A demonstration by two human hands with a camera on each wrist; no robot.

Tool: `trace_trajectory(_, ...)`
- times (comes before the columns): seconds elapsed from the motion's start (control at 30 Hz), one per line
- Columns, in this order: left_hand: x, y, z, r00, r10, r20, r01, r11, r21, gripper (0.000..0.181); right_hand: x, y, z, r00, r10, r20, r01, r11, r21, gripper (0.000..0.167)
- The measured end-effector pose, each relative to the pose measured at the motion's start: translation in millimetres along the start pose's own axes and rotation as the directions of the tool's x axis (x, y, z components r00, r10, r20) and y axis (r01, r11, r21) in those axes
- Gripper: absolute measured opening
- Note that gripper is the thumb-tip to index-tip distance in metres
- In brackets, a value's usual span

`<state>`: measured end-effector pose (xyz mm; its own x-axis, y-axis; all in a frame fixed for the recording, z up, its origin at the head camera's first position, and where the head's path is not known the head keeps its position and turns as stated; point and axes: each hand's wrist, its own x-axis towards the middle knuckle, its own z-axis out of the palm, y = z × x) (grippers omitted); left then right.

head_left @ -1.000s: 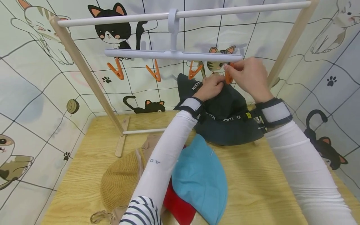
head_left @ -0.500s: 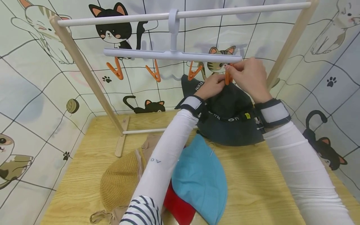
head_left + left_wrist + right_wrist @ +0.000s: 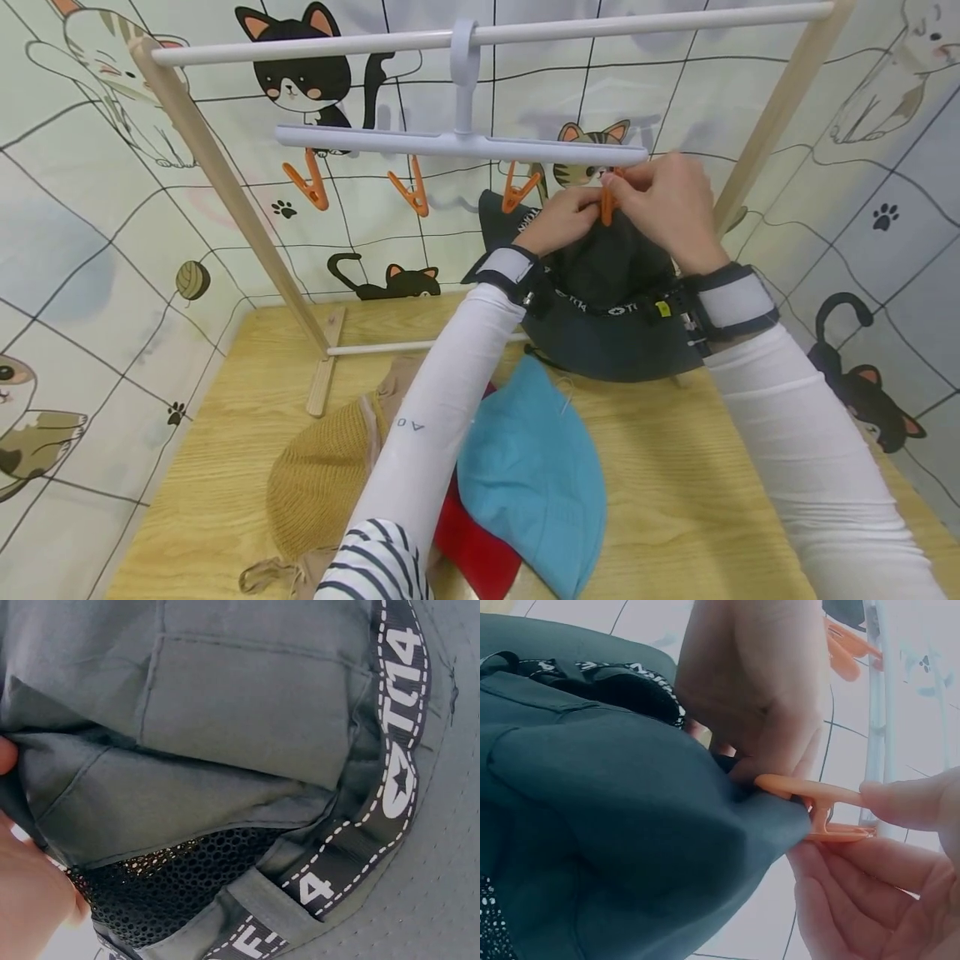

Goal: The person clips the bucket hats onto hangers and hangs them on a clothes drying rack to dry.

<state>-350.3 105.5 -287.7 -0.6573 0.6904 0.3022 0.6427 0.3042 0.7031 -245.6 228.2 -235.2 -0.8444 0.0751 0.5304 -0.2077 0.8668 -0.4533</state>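
Note:
A dark bucket hat (image 3: 615, 333) with a lettered inner band hangs below the right end of a white clip hanger (image 3: 420, 143). My left hand (image 3: 562, 221) pinches the top of its crown. Right beside it, my right hand (image 3: 671, 204) holds an orange clip (image 3: 607, 204) between thumb and fingers. In the right wrist view the clip (image 3: 810, 787) has its tips over a fold of the hat's dark cloth (image 3: 652, 817). The left wrist view shows the hat's inside, with black mesh (image 3: 180, 885) and the lettered band (image 3: 397, 712).
Several other orange clips, such as one clip (image 3: 411, 190), hang from the hanger. A white rod (image 3: 337, 52) on a wooden stand carries it. On the table (image 3: 202, 467) lie a blue hat (image 3: 536, 483), a red hat (image 3: 476, 542) and a tan knitted hat (image 3: 322, 479).
The dark hat shifts slightly in my hands, its brim now a little higher. My left hand has moved slightly up toward the clip, while my right hand stays nearly still.

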Motion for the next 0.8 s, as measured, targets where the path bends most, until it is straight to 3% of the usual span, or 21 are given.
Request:
trace_trajectory(0.27, -1.7, -0.1, -7.9, 0.998, 0.041, 0.044, -0.045, 0.993, 0.108, 0.031, -1.9, -2, 1, 0.999, -0.025, 0.024, 0.025, 0.999, -0.019, 0.034)
trace_trajectory(0.53, -5.2, -0.5, -18.9, 0.987, 0.052, 0.153, -0.066, 0.994, 0.082, 0.036, -2.8, -1, 4, 0.999, -0.002, 0.046, 0.002, 1.0, -0.012, 0.038)
trace_trajectory(0.8, -4.7, -7.0, -23.8, 0.977, 0.074, 0.199, -0.09, 0.993, 0.074, 0.033, -3.1, 2, 10, 0.999, 0.012, 0.041, -0.012, 1.0, 0.001, 0.036)
